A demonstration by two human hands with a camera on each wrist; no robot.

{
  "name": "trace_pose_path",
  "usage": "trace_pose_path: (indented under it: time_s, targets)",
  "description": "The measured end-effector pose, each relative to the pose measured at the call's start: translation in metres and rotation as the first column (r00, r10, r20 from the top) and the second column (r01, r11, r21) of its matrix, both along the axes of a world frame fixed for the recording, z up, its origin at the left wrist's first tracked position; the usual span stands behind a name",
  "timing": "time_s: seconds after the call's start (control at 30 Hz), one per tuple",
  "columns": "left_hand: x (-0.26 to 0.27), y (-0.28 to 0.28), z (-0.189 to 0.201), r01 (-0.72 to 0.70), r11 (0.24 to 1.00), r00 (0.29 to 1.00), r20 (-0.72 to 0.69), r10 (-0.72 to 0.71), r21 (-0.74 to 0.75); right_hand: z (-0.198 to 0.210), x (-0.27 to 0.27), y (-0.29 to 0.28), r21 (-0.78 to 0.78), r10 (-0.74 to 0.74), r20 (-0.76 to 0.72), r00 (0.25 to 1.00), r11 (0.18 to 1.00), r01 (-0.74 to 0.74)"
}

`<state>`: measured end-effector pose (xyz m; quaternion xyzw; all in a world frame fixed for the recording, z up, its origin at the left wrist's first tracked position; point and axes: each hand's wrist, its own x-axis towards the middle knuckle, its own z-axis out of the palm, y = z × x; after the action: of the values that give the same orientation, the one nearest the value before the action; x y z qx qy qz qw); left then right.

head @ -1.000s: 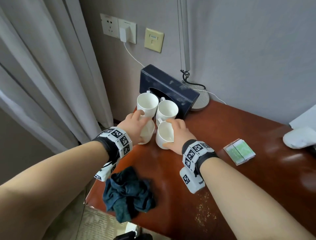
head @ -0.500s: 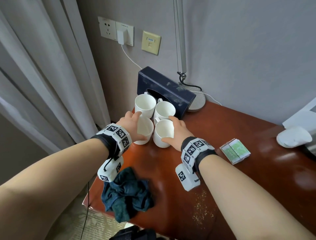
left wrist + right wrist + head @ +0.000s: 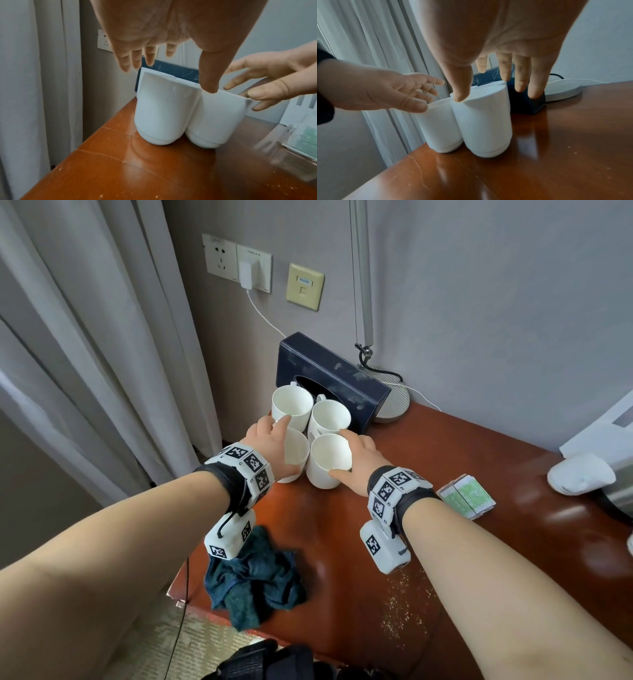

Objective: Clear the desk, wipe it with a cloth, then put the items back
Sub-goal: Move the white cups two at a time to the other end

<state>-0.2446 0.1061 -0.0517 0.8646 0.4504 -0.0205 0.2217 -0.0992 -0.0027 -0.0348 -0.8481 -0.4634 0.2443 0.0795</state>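
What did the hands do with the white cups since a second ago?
The left hand and right hand let go of the two front white ceramic cups and now hover over them with fingers spread. All four cups, the dark blue tissue box and the crumpled teal cloth stayed where they were on the reddish wooden desk.
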Motion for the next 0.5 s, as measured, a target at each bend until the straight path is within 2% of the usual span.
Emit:
trace_pose_path:
  time_s: [0.13, 0.27, 0.5]
  targets:
    - [0.005, -0.010, 0.014, 0.116, 0.990, 0.993, 0.005, -0.117, 0.084, 0.014, 0.011, -0.017, -0.004, 0.016, 0.086, 0.996, 1.000, -0.016]
    - [0.024, -0.034, 0.036, 0.222, 0.969, 0.973, 0.044, -0.228, 0.105, 0.028, 0.028, -0.046, -0.023, -0.007, 0.167, 0.986, 1.000, 0.011]
    - [0.086, -0.097, 0.066, 0.452, 0.880, 0.866, 0.165, -0.472, 0.146, 0.053, 0.071, -0.128, 0.035, -0.154, 0.253, 0.955, 0.988, 0.150]
